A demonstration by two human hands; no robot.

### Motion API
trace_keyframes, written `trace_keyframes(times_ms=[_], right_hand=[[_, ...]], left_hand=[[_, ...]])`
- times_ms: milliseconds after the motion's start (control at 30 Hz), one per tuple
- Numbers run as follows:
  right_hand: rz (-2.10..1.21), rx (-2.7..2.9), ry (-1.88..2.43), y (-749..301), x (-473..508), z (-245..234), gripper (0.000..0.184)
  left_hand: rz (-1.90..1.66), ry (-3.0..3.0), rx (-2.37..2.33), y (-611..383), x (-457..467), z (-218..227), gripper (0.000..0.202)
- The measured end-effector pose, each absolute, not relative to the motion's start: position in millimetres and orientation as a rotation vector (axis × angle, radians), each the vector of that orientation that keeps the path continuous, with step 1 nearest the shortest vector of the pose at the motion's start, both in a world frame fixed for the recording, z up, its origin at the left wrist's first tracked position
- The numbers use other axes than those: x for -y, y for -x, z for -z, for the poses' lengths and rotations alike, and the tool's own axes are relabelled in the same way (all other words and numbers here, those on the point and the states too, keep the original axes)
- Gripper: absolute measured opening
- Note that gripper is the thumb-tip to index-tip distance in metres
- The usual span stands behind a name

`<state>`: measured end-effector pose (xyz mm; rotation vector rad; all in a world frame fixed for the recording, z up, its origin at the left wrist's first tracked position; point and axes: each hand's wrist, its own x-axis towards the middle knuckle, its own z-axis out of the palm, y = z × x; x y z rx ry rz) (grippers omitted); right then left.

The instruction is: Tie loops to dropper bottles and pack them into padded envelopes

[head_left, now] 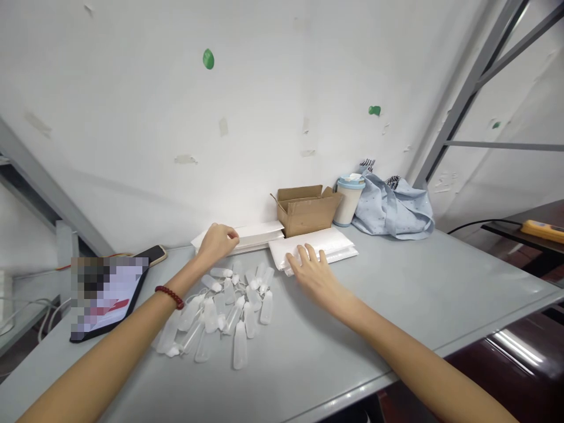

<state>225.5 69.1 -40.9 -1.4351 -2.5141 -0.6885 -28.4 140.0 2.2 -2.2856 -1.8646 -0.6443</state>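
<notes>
My left hand (pixel 217 242) is closed, its fingertips curled together in front of a stack of white folded sheets or envelopes (pixel 258 236). Whatever those fingers may pinch is too small or hidden to make out. My right hand (pixel 318 277) rests with fingers spread on a pile of glossy white padded mailers (pixel 337 242), pressing on their near left part. Between my forearms lies a loose heap of small translucent plastic dropper bottles (pixel 240 345), several with white caps, on the grey table (pixel 308 358).
Behind the mailers stands an open cardboard box (pixel 311 214), beside a white cup with a blue lid (pixel 348 202) and a light blue cloth bag (pixel 392 205). At left are a tablet (pixel 110 299) and a phone (pixel 155 254). A white wall (pixel 264 117) bounds the back.
</notes>
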Motion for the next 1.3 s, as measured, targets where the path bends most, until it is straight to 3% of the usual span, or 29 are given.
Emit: trace_keyframes(times_ms=[133,333,500,600,700,833,933,1000,1133,1300], right_hand=[[0.74,2.432,1.389,-223,-68,33,0.047],[0.802,2.218,0.968,-219,-61,18,0.048],[0.711,2.216,0.793,-214,-55,21,0.049],[0.707,2.222,0.816,-211,-53,25,0.048],[0.739,2.274,0.874,-209,-52,27,0.044],[0.828,2.291,0.958,-210,-51,26,0.047],[0.853,2.251,1.02,-211,-50,25,0.051],[0.837,2.249,1.05,-210,-49,24,0.055],[0.716,2.279,1.107,-207,-45,25,0.058],[0.377,2.536,0.969,-203,-33,23,0.084]], left_hand=[[0.691,2.254,1.761,35,-127,-14,0.022],[0.661,2.313,1.461,25,-74,-6,0.019],[0.684,2.115,0.784,-1,-22,10,0.012],[0.713,2.16,0.641,-16,-6,11,0.016],[0.833,2.262,0.844,-13,-8,7,0.015],[1.1,2.135,1.582,17,-23,2,0.019],[1.5,2.057,2.296,37,-30,-1,0.042],[1.832,2.157,2.645,41,-30,-4,0.037],[2.147,2.373,2.758,30,-22,-9,0.021],[1.922,2.727,2.73,7,-13,-5,0.023]])
